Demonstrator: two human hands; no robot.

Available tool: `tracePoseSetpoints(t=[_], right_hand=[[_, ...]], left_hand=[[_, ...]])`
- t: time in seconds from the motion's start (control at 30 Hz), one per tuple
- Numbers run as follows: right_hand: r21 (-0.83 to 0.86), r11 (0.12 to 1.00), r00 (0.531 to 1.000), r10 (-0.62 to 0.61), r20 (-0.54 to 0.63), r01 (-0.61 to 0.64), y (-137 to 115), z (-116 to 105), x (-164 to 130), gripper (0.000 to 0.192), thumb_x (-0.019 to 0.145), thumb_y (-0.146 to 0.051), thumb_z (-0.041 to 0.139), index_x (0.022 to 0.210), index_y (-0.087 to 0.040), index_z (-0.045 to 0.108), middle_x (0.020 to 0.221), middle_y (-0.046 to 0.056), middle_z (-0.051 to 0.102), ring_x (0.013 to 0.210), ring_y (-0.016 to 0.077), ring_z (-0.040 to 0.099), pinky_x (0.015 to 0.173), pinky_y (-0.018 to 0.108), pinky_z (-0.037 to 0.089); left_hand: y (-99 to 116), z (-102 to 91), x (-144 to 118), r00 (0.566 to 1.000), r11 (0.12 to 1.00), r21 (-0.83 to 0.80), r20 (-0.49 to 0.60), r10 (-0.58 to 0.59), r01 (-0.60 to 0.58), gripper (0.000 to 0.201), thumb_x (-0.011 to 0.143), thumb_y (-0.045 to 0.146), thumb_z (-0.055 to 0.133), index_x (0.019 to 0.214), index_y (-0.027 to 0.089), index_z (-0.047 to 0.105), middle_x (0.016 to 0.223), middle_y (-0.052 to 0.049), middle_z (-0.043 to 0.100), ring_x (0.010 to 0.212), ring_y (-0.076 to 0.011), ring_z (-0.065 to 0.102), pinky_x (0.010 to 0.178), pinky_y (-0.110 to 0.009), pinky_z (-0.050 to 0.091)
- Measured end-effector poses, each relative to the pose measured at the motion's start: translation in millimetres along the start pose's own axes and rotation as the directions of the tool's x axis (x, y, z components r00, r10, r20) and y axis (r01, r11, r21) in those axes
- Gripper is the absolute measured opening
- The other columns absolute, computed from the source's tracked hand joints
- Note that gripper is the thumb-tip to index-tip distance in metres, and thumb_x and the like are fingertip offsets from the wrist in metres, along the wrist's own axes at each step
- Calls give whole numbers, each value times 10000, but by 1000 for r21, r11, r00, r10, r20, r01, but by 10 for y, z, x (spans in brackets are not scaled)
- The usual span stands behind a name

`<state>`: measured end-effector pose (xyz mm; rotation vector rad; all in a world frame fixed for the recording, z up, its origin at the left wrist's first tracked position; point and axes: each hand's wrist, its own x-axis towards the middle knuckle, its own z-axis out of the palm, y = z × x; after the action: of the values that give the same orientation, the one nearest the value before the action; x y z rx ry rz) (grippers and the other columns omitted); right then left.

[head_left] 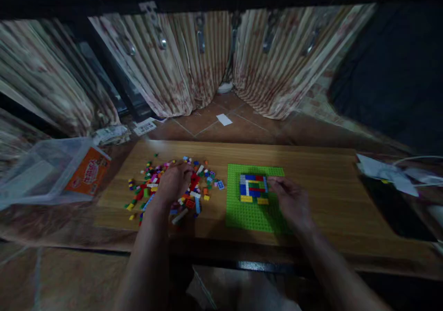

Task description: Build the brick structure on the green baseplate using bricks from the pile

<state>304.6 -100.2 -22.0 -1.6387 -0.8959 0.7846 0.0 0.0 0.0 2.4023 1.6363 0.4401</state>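
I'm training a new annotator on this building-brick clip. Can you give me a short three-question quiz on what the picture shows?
1. True or false: the left hand rests on the pile of loose bricks.
2. What does the small brick build sit on?
A. the bare wooden table
B. the green baseplate
C. the clear plastic bin
3. Fill in: the right hand is at the ____ edge of the build, as seen in the picture.

Key
1. True.
2. B.
3. Right; whether its fingers grip a brick cannot be told.
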Motion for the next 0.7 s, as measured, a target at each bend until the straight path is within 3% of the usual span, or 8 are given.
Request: tracePoseSetpoints(t=[0.17,0.4,0.57,0.7], right_hand=[[16,1000,1000,9,-10,-9,-21,13,0,282,714,-438,687,824,-181,721,820,48,732,723,186,654,738,335,510],[-2,1000,1000,10,-2,-10,-24,27,-24,262,717,-413,687,840,-184,721,842,57,738,755,201,668,753,355,517],[-13,1000,1000,-5,0,5,-17,31,-9,267,732,-413,678,852,-178,720,833,57,735,731,197,665,730,347,515],[-14,1000,1000,-26,2,26,-9,37,-13,274,745,-422,665,856,-177,718,821,54,733,713,193,659,710,339,515]], left_hand=[[41,-74,-46,998,995,-77,36,60,-57,249,820,182,464,931,200,686,998,-54,699,942,-200,629,863,-313,488],[52,-80,-61,995,989,-140,86,53,-40,159,742,145,574,838,195,691,967,-52,694,914,-202,622,842,-321,491],[73,-114,-57,998,971,-231,10,61,-57,111,789,219,576,829,180,672,906,-46,687,845,-180,620,777,-285,483],[187,-134,-78,998,919,-392,21,52,-40,193,859,295,516,911,167,650,809,-25,671,739,-153,606,686,-251,466]])
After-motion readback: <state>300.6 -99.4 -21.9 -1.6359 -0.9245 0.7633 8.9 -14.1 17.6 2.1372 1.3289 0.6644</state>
